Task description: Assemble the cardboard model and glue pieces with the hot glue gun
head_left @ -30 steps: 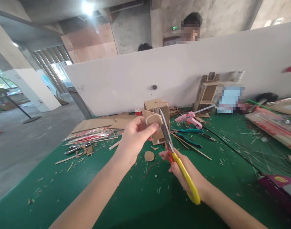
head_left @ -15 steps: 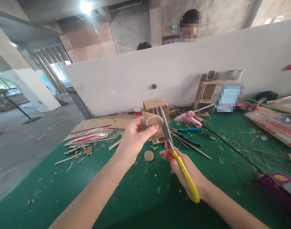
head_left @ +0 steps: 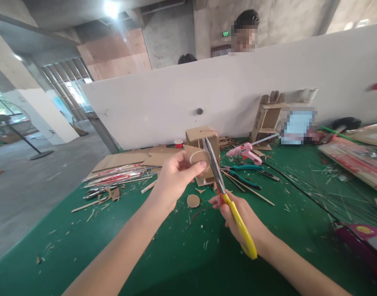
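Observation:
My left hand (head_left: 175,179) pinches a brown cardboard piece (head_left: 197,156) with a pale circle drawn on it, held up above the green table (head_left: 164,255). My right hand (head_left: 242,218) grips yellow-handled scissors (head_left: 228,201). Their blades point up and left and meet the right edge of the cardboard piece. A cut cardboard disc (head_left: 193,201) lies on the table just below both hands. A small cardboard box (head_left: 203,137) stands right behind the held piece.
A pink glue gun (head_left: 245,151), teal pliers (head_left: 242,174) and thin sticks lie right of the box. Flat cardboard sheets (head_left: 126,159) and red-packaged items lie at the left. A white partition (head_left: 238,82) bounds the table; a person stands behind it. Packages sit at the right edge.
The scissor blades have closed a little against the cardboard piece. My right hand shifted slightly up and left. The left hand kept its hold.

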{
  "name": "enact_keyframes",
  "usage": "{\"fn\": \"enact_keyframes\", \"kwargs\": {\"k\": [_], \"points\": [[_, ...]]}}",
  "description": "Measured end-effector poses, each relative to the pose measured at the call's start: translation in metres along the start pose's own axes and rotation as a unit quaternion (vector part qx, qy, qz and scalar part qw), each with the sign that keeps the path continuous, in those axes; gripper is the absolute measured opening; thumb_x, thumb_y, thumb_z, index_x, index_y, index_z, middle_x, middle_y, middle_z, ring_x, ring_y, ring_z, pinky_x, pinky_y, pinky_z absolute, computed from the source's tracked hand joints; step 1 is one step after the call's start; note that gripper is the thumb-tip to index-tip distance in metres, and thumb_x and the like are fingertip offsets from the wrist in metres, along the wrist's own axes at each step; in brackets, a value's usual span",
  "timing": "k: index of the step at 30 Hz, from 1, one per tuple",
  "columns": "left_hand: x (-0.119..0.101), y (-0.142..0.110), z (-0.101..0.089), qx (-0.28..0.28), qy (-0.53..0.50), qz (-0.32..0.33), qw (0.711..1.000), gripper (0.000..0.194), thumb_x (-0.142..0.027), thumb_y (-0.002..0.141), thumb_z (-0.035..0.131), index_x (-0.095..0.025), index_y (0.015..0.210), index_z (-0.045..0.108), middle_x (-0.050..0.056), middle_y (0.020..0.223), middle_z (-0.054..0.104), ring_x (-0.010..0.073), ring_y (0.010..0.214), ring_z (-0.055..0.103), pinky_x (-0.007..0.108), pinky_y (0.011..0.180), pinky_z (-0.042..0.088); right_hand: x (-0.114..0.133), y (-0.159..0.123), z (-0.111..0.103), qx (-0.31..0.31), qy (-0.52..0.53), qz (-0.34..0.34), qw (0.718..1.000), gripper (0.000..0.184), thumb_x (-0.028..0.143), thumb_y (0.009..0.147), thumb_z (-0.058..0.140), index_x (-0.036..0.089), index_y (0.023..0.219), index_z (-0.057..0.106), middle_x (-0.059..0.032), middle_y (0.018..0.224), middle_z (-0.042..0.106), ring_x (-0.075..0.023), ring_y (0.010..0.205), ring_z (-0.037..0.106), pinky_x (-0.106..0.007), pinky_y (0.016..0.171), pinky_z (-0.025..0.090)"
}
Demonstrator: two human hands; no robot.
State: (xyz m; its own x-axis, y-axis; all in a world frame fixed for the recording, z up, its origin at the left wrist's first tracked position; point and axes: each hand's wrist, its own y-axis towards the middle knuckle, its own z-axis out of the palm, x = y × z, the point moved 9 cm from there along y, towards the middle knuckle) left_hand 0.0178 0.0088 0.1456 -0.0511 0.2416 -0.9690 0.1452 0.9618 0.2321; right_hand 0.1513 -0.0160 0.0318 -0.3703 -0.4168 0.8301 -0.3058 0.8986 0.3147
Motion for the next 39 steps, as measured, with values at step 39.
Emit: {"fn": "enact_keyframes", "kwargs": {"k": [39], "points": [[-0.001, 0.001, -0.003, -0.006, 0.017, 0.014, 1.0, 0.015, -0.03, 0.075, 0.07, -0.018, 0.081, 0.063, 0.0, 0.074, 0.062, 0.0103, 0.064, 0.052, 0.024, 0.058, 0.037, 0.001, 0.001, -0.003, 0.003, -0.04, -0.003, 0.999, 0.047, 0.057, 0.093, 0.032, 0.017, 0.098, 0.057, -0.0095, 0.089, 0.065, -0.0187, 0.071, 0.063, -0.028, 0.053, 0.05]]}}
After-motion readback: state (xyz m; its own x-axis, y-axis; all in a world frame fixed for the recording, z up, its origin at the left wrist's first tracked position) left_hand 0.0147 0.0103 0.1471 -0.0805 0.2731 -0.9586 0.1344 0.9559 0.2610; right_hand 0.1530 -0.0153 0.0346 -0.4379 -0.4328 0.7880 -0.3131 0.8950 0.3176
